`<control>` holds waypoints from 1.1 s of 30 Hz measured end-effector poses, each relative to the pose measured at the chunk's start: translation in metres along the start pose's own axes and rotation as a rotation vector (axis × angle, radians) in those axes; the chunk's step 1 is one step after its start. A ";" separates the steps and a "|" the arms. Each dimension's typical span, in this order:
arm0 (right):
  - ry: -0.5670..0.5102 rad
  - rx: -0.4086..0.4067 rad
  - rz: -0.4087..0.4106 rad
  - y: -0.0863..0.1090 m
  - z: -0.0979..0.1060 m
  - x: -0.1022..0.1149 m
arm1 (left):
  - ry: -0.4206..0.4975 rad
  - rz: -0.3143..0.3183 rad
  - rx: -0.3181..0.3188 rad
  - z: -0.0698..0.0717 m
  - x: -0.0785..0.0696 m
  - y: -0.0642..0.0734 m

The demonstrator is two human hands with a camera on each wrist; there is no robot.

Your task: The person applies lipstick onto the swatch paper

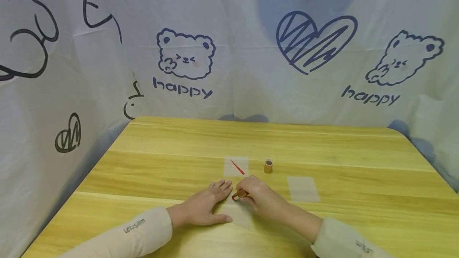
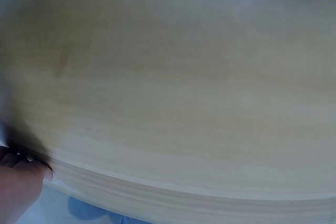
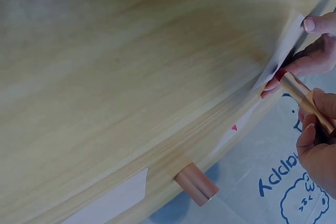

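Observation:
My right hand [image 1: 263, 198] grips a gold lipstick tube [image 3: 302, 97], its red tip angled down at a white paper square [image 1: 241, 216]. In the right wrist view the tip meets the upper part of that paper. My left hand [image 1: 204, 207] rests at the paper's left side, fingers extended and thumb spread at its lower part. The left wrist view catches only part of a hand [image 2: 23, 184] at the lower left corner. Just beyond the hands lies a second paper square [image 1: 229, 169] bearing a red diagonal stroke [image 1: 238, 167].
The gold lipstick cap [image 1: 268, 166] stands upright, its hollow end facing up, right of the marked paper. Farther right lies a blank paper square [image 1: 303, 189]. Wood-grain table [image 1: 143, 166] surrounds these things, and a white curtain [image 1: 244, 79] with drawings hangs behind it.

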State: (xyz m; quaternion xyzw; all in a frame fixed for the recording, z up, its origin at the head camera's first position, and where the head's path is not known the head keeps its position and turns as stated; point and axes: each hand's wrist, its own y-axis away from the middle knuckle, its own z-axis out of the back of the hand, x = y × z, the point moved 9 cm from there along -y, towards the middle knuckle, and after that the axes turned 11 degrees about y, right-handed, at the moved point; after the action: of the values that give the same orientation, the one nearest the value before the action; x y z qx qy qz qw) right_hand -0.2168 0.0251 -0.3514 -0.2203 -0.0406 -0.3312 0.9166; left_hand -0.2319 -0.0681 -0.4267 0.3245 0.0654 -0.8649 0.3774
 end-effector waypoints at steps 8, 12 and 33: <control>-0.010 -0.024 0.010 0.000 -0.001 0.000 | -0.024 -0.001 0.010 -0.002 0.001 0.000; -0.015 -0.013 0.014 0.000 -0.003 -0.001 | -0.037 -0.011 0.010 -0.002 0.000 0.001; 0.008 -0.003 0.050 -0.002 -0.001 0.005 | -0.081 -0.011 0.019 0.000 -0.004 0.002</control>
State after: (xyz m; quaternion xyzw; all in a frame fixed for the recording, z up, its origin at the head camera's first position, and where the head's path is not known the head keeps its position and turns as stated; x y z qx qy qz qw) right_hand -0.2144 0.0203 -0.3506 -0.2214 -0.0309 -0.3090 0.9244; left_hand -0.2287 -0.0666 -0.4237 0.2925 0.0437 -0.8800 0.3717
